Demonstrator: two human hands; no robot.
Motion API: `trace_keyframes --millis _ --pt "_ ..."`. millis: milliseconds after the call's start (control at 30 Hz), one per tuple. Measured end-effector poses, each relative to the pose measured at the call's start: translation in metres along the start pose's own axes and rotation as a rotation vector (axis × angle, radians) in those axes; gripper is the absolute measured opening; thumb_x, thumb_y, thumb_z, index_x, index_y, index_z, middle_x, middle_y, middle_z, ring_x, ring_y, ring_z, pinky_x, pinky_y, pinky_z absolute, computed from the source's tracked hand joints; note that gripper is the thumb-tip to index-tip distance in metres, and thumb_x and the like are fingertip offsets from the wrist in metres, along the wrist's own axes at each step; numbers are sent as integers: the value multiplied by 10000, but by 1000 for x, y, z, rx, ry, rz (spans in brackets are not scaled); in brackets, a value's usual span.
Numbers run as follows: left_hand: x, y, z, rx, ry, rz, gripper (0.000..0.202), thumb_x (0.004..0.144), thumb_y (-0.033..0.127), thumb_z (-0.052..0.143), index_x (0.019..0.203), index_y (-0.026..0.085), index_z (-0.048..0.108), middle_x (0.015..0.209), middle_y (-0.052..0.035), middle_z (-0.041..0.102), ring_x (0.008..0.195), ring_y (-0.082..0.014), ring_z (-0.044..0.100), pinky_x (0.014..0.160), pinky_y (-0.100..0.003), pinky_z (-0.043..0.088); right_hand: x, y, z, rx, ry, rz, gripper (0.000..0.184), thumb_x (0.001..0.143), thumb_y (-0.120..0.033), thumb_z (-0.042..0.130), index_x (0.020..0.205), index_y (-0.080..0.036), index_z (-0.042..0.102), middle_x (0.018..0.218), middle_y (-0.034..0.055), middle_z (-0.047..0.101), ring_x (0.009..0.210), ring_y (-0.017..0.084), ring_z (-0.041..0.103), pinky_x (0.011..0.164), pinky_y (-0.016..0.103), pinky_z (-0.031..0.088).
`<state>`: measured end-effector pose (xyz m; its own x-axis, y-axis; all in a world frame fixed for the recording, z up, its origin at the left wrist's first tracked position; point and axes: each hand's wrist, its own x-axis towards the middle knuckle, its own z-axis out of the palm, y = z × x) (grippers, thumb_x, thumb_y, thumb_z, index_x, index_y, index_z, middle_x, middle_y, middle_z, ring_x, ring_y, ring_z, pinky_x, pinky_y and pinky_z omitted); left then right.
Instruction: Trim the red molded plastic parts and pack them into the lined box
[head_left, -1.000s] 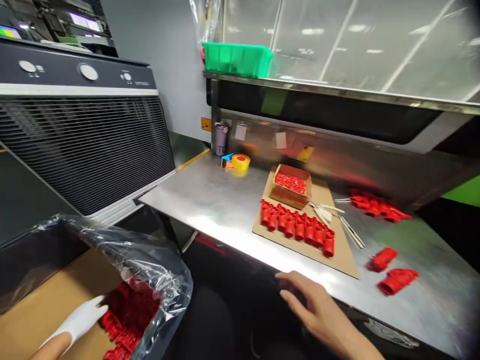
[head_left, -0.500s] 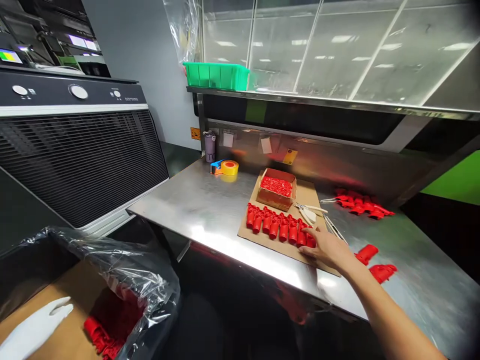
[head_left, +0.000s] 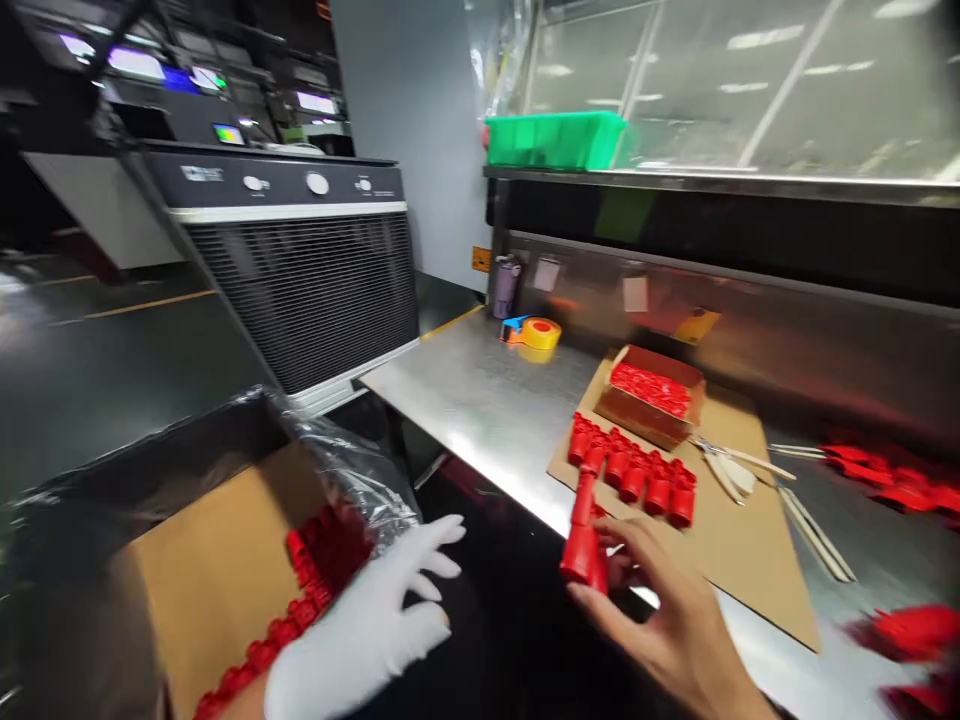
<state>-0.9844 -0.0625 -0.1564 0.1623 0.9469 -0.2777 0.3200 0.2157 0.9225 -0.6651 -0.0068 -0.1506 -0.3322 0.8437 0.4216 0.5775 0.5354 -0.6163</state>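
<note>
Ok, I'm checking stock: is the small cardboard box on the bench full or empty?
Full, or nearly: the small cardboard box is open-topped and red pieces fill it to the rim.

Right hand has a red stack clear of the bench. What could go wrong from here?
1. The red stack is pinched in the right hand over the gap between table and box; it could fall or split apart.
2. The bag bunches at the box's near corner and could snag it.
</note>
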Motion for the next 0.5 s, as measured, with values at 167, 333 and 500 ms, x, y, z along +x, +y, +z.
trace_keyframes --millis 167,333,500 --pt "-2 22 58 -369 -72 257 899 718 417 783 1492 357 329 1499 -90 432 1335 -302 467 1128 -446 385 12 -49 85 188 -77 -102 370 899 -362 658 1212 -238 506 971 36 580 757 133 617 677 222 567" --pt "-7 -5 37 -437 312 245 495 888 440 597 1339 297 450 1351 -78 546 1200 -250 556 1058 -392 450 7 -66 140 274 -178 -204 497 954 -282 545 1413 -210 369 1312 143 502 1019 186 653 867 275 589" --pt "-2 -32 3 -400 603 118 223 895 391 552 1052 233 543 1029 -42 619 807 -169 601 685 -281 512 16 -92 175 402 -318 -232 564 965 -255 506 1488 -202 302 1388 156 481 1138 210 621 945 320 574"
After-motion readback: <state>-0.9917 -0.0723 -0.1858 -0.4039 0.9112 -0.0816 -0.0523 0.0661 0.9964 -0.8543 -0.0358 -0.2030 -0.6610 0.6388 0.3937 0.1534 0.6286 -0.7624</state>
